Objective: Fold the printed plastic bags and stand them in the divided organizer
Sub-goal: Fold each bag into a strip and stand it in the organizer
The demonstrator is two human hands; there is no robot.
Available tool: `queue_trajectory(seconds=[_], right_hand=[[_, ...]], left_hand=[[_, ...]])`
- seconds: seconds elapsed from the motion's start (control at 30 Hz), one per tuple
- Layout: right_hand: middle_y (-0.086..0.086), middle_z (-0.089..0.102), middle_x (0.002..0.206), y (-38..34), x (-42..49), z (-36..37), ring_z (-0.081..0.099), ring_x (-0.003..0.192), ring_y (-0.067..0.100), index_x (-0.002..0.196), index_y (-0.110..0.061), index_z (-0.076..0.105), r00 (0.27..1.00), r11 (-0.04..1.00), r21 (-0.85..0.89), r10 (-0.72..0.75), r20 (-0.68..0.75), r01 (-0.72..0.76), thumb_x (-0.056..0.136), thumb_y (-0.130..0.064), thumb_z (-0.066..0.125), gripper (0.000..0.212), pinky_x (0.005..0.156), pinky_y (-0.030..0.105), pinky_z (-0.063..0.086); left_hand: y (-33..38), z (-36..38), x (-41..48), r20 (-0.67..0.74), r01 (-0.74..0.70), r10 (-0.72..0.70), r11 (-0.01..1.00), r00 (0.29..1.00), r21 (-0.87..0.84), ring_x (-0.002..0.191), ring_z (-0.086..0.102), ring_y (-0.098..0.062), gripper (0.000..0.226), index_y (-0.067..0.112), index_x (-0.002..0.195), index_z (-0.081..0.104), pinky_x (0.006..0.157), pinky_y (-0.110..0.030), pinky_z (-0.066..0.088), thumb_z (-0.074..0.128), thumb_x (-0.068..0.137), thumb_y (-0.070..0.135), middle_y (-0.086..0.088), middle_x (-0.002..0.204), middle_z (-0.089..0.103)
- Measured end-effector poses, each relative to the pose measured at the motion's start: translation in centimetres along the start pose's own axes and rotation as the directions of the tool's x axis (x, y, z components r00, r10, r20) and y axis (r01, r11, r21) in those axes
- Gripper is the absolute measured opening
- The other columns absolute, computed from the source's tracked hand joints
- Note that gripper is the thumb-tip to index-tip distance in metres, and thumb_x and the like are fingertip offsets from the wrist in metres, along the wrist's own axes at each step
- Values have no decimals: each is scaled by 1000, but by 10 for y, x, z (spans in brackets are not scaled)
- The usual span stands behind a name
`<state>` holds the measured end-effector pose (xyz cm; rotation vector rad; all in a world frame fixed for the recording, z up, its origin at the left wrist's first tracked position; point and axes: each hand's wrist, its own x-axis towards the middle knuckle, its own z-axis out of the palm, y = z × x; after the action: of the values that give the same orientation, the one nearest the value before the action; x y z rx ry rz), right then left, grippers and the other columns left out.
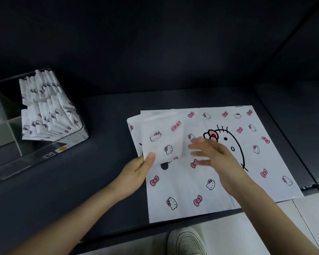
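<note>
Plainly, the left hand (136,172) pinched a folded bag (162,137) by its near-left corner, thumb on top and fingers hidden beneath. That grip held the packet off the sheets below and likely kept its folds from springing apart. At three o'clock of it the right hand (215,159) hovered with fingers straight and spread, blurred, grasping nothing; it seemed placed to smooth or take the packet. Under both lay a stack of flat bags (182,190), spread on the dark bench (81,190), probably so the next one was ready to fold. Well apart, toward ten o'clock, stood the clear divided organizer (44,153), its right compartment packed with upright folded bags (44,111). The held packet probably belonged there next.
</note>
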<state>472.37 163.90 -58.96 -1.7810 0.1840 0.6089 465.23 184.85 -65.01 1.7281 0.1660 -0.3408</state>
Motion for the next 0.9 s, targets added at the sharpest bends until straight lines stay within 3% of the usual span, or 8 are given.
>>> queue_trajectory(seconds=[0.13,0.27,0.37,0.47,0.6,0.67,0.77,0.9], right_hand=[[-22,67,89,0,6,20,59,83,-13,95,-35,64,988,981,-163,-86,127,107,92,-25,62,11,68,6,44],[6,49,65,13,29,41,43,62,15,82,1,62,988,950,-276,-152,8,148,91,-23,62,26,66,27,36],[-2,58,65,19,44,48,49,60,15,74,-15,59,985,952,-289,-136,-103,101,90,-26,63,20,65,31,43],[-6,63,69,23,46,53,56,70,17,79,-22,56,979,863,-500,-153,-135,66,92,-32,59,17,67,30,44],[-17,63,76,26,49,56,59,81,7,89,-27,61,970,832,-554,-158,-184,30,91,-39,59,13,61,23,38],[-17,64,76,26,50,56,59,78,6,86,-28,62,968,823,-567,-161,-193,24,90,-41,59,14,57,20,36],[-16,65,74,25,52,57,58,75,6,82,-29,60,966,801,-598,-173,-193,24,90,-40,58,14,56,20,35],[-15,64,76,24,55,59,56,75,8,86,-27,64,963,773,-634,-179,-202,10,91,-39,56,15,54,20,33]], left_hand=[[10,-1,2,-51,38,-45,991,998,-125,102,52,23,31,42,105,57,79,5,34,29,94,49,44,98,60],[12,-1,4,-120,33,-50,990,992,-135,95,52,25,24,43,105,54,75,5,35,31,101,40,41,94,62],[10,-1,7,-190,28,-47,994,981,-106,95,54,22,24,36,112,56,75,3,37,33,102,36,28,105,63],[7,0,15,-312,16,-25,999,950,-31,96,59,9,26,30,124,55,78,-7,46,42,102,27,15,108,67],[3,1,18,-472,61,-50,998,880,10,78,64,-23,49,23,142,39,64,-17,48,56,95,20,-11,79,69],[1,1,14,-515,83,44,971,856,222,62,60,-20,52,16,141,40,59,-18,43,60,93,21,-7,65,63],[-7,-10,14,-474,57,401,714,784,698,63,57,-17,39,13,122,59,69,-32,47,58,88,31,2,72,57],[-13,-21,30,-101,-185,635,368,766,911,112,57,-34,42,11,120,65,107,-43,29,41,93,33,-13,121,60]])
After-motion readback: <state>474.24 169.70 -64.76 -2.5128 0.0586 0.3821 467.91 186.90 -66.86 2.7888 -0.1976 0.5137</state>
